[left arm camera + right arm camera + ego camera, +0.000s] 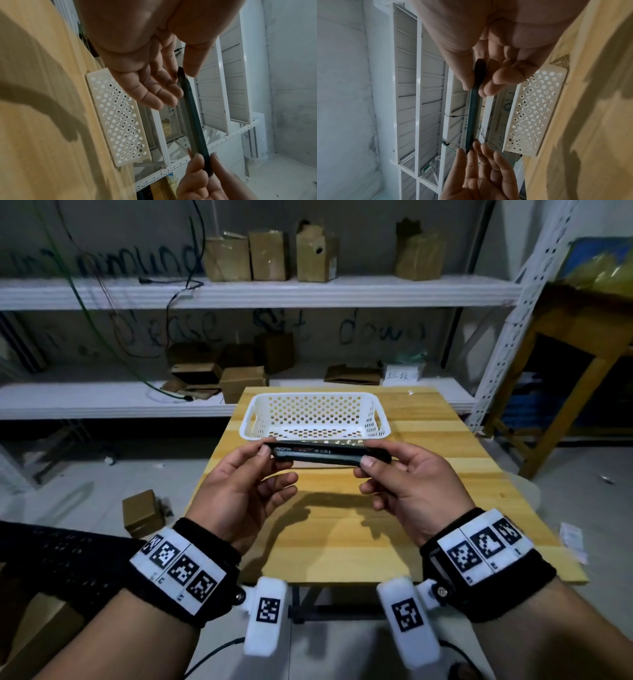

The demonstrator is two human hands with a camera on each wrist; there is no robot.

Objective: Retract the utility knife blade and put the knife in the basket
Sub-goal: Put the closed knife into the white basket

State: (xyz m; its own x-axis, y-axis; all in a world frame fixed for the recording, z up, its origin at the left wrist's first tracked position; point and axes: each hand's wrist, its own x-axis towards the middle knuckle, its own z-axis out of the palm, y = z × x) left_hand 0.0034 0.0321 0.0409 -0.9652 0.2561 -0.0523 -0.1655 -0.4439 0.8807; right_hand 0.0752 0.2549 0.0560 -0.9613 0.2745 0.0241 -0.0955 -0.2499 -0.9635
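Note:
A black utility knife (325, 454) (193, 119) (472, 115) is held level above the wooden table (342, 529), just in front of the white perforated basket (315, 416) (118, 119) (534, 112). My left hand (265, 453) (180, 73) pinches its left end between thumb and fingers. My right hand (368, 462) (474, 86) pinches its right end the same way. No blade shows at either end. Nothing lies in the basket.
White metal shelving (239, 292) with cardboard boxes (270, 254) and loose cables stands behind the table. A wooden stool or table (565, 364) is at the right. A small box (144, 513) lies on the floor at the left.

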